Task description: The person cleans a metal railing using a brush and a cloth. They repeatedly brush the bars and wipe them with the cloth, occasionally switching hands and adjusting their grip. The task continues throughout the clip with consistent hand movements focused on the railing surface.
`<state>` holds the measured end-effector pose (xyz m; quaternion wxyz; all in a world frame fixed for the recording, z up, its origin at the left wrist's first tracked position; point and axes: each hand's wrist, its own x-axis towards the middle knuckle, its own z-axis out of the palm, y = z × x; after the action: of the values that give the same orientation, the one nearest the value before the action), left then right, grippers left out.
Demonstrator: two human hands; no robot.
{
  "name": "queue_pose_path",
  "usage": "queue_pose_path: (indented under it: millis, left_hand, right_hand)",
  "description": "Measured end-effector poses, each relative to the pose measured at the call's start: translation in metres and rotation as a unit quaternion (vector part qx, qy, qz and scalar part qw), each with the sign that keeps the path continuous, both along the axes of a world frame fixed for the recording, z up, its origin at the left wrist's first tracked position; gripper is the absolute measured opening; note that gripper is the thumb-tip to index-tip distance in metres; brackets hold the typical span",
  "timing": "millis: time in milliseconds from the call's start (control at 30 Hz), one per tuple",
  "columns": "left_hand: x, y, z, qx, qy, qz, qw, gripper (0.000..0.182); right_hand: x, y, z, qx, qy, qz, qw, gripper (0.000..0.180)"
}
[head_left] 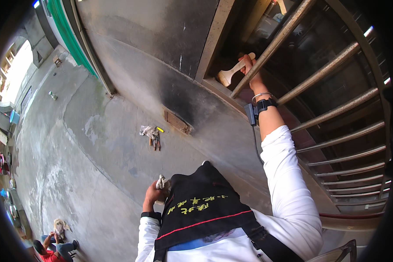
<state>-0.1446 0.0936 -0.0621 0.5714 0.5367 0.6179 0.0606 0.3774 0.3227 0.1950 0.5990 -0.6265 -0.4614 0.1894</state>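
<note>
My right hand (pixel 247 64) grips the pale handle of a flat paintbrush (pixel 229 76), reaching between the metal window bars (pixel 271 49). The brush's stained bristles point down and left, close to the lower corner of the window frame (pixel 213 42); whether they touch it I cannot tell. Down beside the black apron (pixel 199 199), my left hand (pixel 152 193) is closed on a crumpled whitish cloth (pixel 163 183). Part of that cloth is hidden behind the hand and the apron. A cable runs from the device on my right wrist.
On the concrete floor lie a pale glove (pixel 149 131), a yellow-handled tool (pixel 160 129) and orange-handled pliers (pixel 155 143). A spray bottle (pixel 52 95), a small stool (pixel 57 61) and a blue bucket (pixel 14 116) stand farther off. A person in red (pixel 54 249) sits at lower left.
</note>
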Motion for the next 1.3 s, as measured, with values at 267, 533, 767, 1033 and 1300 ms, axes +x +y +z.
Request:
queue_pose_path:
  millis: [267,533,767,1033,1300]
  left_hand:
    - [0.014,-0.036,0.009,0.026,0.0,0.082,0.996,0.059]
    - [0.057,-0.096,-0.008,-0.011,-0.013,0.124,0.992,0.057]
    - [0.058,-0.128,-0.022,0.013,-0.021,0.135,0.991,0.059]
    - [0.042,-0.133,-0.037,0.012,-0.053,0.145,0.988,0.054]
    - [0.041,-0.125,-0.033,0.011,-0.025,0.11,0.994,0.052]
  right_hand:
    - [-0.012,0.001,0.023,0.074,0.029,-0.008,0.997,0.031]
    - [-0.001,0.02,0.004,0.096,-0.165,-0.175,0.966,0.024]
    - [0.001,0.042,-0.037,0.02,0.128,0.041,0.991,0.028]
    - [0.011,0.046,-0.023,0.105,0.046,-0.064,0.991,0.028]
    - [0.004,0.031,0.005,0.0,-0.082,-0.125,0.989,0.026]
